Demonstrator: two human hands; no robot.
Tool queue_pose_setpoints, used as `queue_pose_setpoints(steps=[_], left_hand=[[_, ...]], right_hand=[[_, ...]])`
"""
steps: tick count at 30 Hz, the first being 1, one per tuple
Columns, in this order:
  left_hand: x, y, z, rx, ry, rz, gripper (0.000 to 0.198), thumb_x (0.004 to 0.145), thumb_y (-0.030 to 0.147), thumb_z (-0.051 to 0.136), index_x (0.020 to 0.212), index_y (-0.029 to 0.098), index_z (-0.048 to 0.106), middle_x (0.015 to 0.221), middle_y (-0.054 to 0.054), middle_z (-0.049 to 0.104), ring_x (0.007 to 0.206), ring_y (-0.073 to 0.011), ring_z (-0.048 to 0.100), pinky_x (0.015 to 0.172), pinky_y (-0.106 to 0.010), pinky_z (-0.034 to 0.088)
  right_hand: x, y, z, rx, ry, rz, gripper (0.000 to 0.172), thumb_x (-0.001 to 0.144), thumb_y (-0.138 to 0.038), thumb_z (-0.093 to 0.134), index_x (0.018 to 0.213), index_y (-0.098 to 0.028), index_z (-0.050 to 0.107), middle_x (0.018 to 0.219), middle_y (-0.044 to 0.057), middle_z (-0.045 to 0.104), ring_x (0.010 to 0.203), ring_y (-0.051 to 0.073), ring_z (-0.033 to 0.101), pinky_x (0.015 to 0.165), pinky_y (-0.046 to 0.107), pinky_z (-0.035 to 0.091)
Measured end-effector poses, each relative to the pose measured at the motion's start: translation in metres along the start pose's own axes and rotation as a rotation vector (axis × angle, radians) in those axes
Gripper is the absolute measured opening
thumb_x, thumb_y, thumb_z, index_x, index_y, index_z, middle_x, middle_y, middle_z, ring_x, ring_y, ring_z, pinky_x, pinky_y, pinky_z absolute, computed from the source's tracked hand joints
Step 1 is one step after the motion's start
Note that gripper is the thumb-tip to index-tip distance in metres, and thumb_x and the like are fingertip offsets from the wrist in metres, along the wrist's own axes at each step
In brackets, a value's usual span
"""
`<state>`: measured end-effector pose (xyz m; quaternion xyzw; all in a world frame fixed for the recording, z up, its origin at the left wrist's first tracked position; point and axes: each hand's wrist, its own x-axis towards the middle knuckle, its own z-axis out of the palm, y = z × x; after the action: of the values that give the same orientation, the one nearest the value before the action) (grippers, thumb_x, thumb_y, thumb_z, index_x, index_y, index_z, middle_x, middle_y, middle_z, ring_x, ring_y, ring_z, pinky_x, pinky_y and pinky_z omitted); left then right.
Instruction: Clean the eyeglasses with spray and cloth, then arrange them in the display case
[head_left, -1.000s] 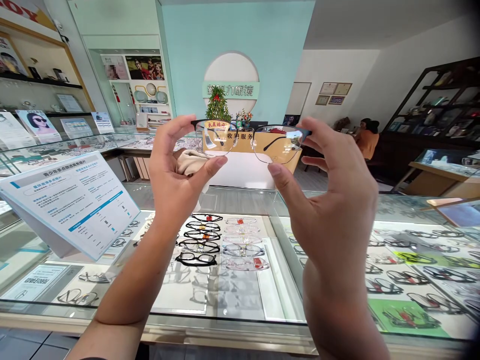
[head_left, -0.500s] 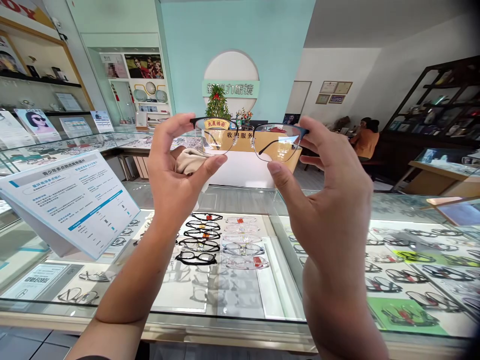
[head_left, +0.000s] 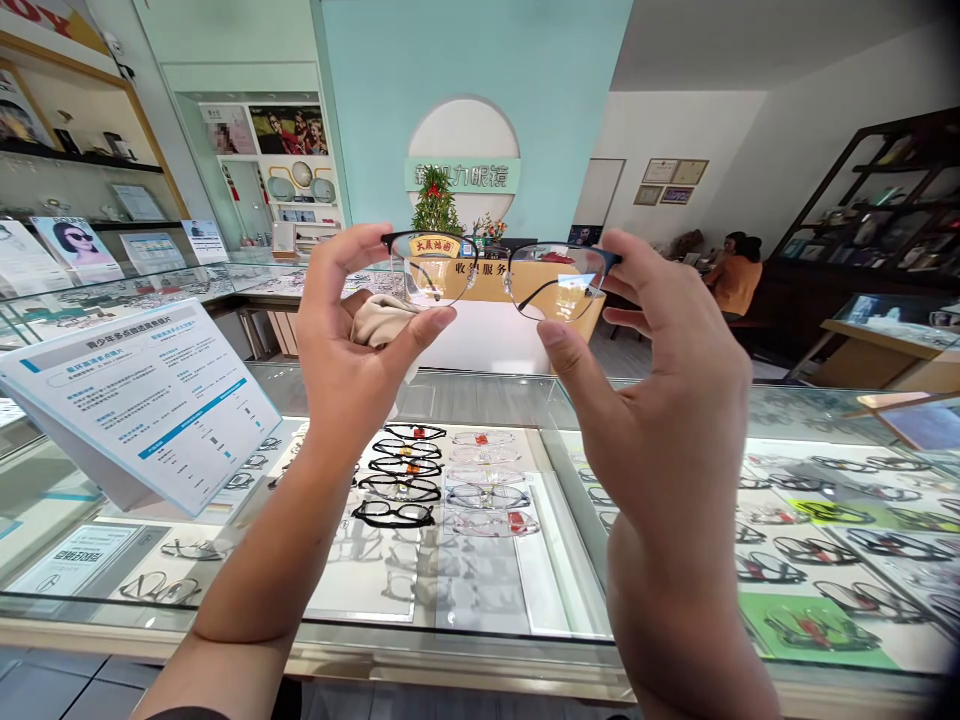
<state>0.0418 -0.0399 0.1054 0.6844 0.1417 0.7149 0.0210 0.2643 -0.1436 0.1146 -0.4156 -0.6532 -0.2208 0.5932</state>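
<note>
Eyeglasses (head_left: 513, 282), dark-topped, clear rounded lenses (head_left: 559, 290), pinched at ends by left hand (head_left: 345, 350), right hand (head_left: 667, 350); left clasps crumpled beige cloth (head_left: 379, 320).

Spectacle lenses (head_left: 556, 288) are gleaming glossily; left, the cloth (head_left: 381, 321) is looking matt; near, the glass showcase (head_left: 450, 632) is shining smoothly.

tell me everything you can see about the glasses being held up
The glasses have clear lenses, dark upper rims and thin lower rims that look metallic. Dark arm pieces show through both lenses, and the lens nearer the right hand catches a bright reflection. They are held above the counter, roughly level, with the left hand and right hand at opposite outer ends.
</note>
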Motion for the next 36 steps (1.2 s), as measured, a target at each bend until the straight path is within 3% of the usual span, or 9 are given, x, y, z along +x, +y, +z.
queue_pose_setpoints(steps=[8, 14, 24, 36], left_hand=[[0.001, 0.002, 0.000, 0.046, 0.021, 0.026, 0.073, 0.078, 0.072, 0.093, 0.138, 0.039, 0.067, 0.142, -0.006, 0.069, 0.143, -0.0379, 0.064, 0.108, -0.056, 0.068], [-0.002, 0.006, 0.000, 0.067, 0.031, 0.033, 0.071, 0.081, 0.072, 0.091, 0.139, 0.039, 0.067, 0.147, -0.007, 0.068, 0.147, -0.0383, 0.062, 0.110, -0.055, 0.066], [-0.003, 0.011, -0.001, 0.039, 0.043, 0.006, 0.076, 0.075, 0.074, 0.094, 0.140, 0.042, 0.069, 0.148, -0.004, 0.066, 0.147, -0.0403, 0.061, 0.105, -0.055, 0.066], [0.000, 0.009, -0.002, 0.115, 0.065, 0.078, 0.071, 0.075, 0.071, 0.095, 0.135, 0.041, 0.071, 0.137, -0.007, 0.071, 0.130, -0.0388, 0.070, 0.084, -0.048, 0.071]], right_hand=[[-0.001, 0.004, 0.001, 0.017, -0.002, -0.005, 0.052, 0.106, -0.052, 0.070, 0.156, -0.039, 0.064, 0.150, 0.012, 0.073, 0.141, 0.043, 0.069, 0.114, 0.073, 0.059], [-0.003, 0.009, 0.003, 0.046, -0.040, -0.008, 0.057, 0.108, -0.049, 0.069, 0.162, -0.039, 0.058, 0.153, 0.011, 0.071, 0.141, 0.040, 0.069, 0.112, 0.070, 0.061], [-0.003, 0.008, 0.003, 0.056, -0.057, 0.005, 0.057, 0.109, -0.050, 0.068, 0.163, -0.038, 0.057, 0.150, 0.011, 0.072, 0.138, 0.039, 0.070, 0.111, 0.069, 0.062], [-0.002, 0.008, 0.003, 0.059, -0.052, 0.000, 0.058, 0.107, -0.052, 0.069, 0.163, -0.040, 0.058, 0.148, 0.011, 0.072, 0.138, 0.039, 0.070, 0.110, 0.069, 0.062]])
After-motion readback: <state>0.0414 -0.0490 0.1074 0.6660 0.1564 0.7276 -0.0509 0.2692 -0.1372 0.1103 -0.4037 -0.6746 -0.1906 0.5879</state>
